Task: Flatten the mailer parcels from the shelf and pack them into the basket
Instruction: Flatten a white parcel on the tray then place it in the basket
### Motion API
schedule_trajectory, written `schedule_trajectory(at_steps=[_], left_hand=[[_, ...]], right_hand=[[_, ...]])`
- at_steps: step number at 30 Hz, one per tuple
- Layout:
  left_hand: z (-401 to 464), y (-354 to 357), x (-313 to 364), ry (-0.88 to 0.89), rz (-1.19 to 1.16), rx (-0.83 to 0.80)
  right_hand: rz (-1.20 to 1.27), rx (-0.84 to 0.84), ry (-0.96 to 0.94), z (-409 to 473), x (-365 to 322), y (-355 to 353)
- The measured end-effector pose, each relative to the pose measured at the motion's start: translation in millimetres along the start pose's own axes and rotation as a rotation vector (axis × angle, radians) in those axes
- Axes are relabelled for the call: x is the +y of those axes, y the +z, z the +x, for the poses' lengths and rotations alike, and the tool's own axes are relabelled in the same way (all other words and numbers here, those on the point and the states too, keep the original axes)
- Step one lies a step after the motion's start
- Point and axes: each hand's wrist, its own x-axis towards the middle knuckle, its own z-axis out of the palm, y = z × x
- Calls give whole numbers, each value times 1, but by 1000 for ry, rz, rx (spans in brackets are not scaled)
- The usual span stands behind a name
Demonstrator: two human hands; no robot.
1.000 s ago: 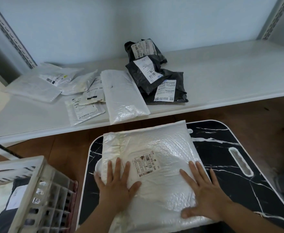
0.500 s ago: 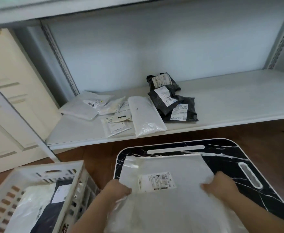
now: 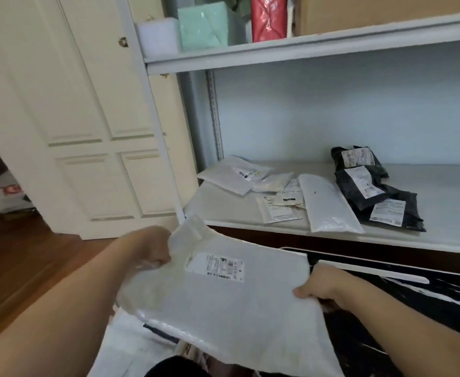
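I hold a large white mailer parcel with a printed label in the air, tilted. My left hand grips its far left corner and my right hand grips its right edge. Below it, contents of the basket show as white and dark mailers; the basket's rim is hidden. On the low shelf lie several white mailers and black mailers.
A black marble-patterned folding table stands at the right, under my right arm. A cream panelled door is at the left above the wooden floor. The upper shelf holds a green box, a red bag and cardboard.
Both hands went from pressing the white parcel flat on the table to gripping its edges and lifting it off, carrying it left over the basket. My view swung up and left.
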Motion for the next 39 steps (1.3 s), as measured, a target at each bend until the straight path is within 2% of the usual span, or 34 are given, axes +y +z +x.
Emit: schedule_trajectory(at_steps=[5, 8, 11, 14, 16, 19, 21, 24, 26, 29, 32, 35, 39], left_hand=[[3, 5, -108, -284, -78, 181], [5, 32, -142, -494, -2, 320], [15, 66, -152, -632, 49, 309], [37, 105, -159, -683, 14, 244], [54, 128, -162, -673, -3, 205], [82, 160, -157, -607, 15, 122], [101, 180, -151, -542, 40, 68], [126, 208, -139, -480, 67, -5], [137, 220, -131, -481, 47, 10], [152, 234, -127, -509, -124, 60], [163, 256, -126, -464, -311, -52], [167, 281, -111, -305, -342, -160], [171, 303, -78, -257, -554, -288]], right_hand=[[-50, 59, -322, 10, -84, 66], [-219, 21, -485, 19, -120, 105], [-357, -56, -533, 41, -134, 148], [-513, -197, -563, 69, -127, 185], [-701, -245, -564, 86, -118, 201], [-1095, -203, -603, 105, -100, 213], [-1245, -148, -663, 116, -93, 218], [-1331, -73, -737, 128, -95, 224], [-1356, -70, -739, 135, -99, 229], [-1408, -123, -722, 147, -100, 239], [-1466, -222, -660, 156, -96, 252], [-1511, -361, -583, 161, -94, 257], [-1508, -385, -590, 163, -94, 258]])
